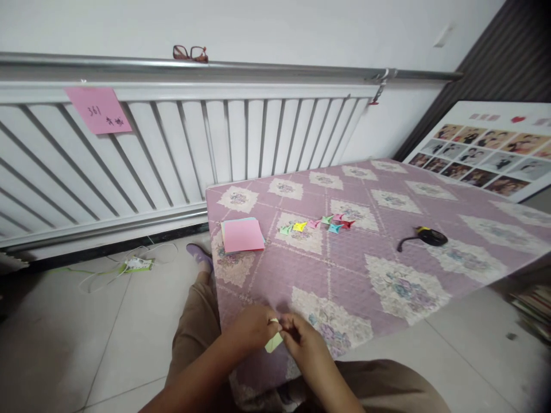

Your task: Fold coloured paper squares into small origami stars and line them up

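Near the front edge of the table, my left hand (253,326) and my right hand (301,335) meet over a small piece of pale yellow-green folded paper (274,342). Fingers of both hands pinch its upper end, and part of the paper is hidden behind them. Farther back lies a stack of coloured paper sheets (244,235) with a pink sheet on top. To its right sits a row of several small folded paper pieces (313,223) in green, yellow, pink, blue and red.
A dark object with a short strap (431,236) lies on the right of the cloth-covered table (275,275). Behind stand a white radiator (172,155) and a pipe bearing glasses (190,54). A photo board (486,149) leans at right. A power strip (138,264) with cables is on the floor.
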Demonstrator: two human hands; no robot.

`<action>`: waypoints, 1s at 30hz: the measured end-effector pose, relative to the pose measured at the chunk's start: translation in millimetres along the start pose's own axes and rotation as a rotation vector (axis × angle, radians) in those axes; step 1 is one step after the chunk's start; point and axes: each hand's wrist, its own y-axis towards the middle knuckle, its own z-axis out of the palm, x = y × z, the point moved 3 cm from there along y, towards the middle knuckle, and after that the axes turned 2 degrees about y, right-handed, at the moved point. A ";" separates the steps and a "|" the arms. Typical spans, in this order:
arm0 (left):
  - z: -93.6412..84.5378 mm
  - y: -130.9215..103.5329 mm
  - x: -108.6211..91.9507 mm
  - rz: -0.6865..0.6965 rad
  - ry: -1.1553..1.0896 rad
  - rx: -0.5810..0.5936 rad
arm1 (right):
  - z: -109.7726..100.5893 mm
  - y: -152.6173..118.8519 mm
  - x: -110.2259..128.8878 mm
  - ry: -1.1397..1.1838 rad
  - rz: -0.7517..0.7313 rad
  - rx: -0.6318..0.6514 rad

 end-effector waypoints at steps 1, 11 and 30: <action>1.1 1.7 -0.2 0.014 0.055 0.006 | 1.3 -0.5 0.2 -0.071 -0.045 -0.002; -2.7 1.9 -4.9 0.001 0.424 0.022 | 8.3 1.8 6.2 -0.479 -0.162 0.051; -9.4 -24.1 15.9 -0.023 0.574 -0.072 | 11.4 10.4 3.4 -0.527 -0.120 0.111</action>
